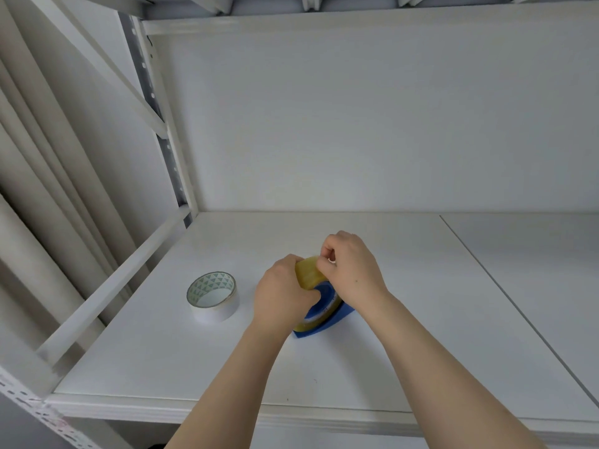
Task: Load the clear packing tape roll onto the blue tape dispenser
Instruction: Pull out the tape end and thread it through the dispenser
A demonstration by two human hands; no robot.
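White shelf (pixel 324 367) | left hand (pixel 282 296) grip wraps clear tape roll (pixel 309 273) — on blue dispenser (pixel 327 322) | right hand (pixel 350 270) pinches roll top

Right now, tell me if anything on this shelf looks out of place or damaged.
Nothing stands out. The left hand and right hand grip the clear tape roll in the blue dispenser; a white roll lies flat beside them, apart, undamaged.

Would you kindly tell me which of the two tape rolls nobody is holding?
The white roll, lying flat on the shelf. The left hand and right hand both hold the clear roll on the blue dispenser.
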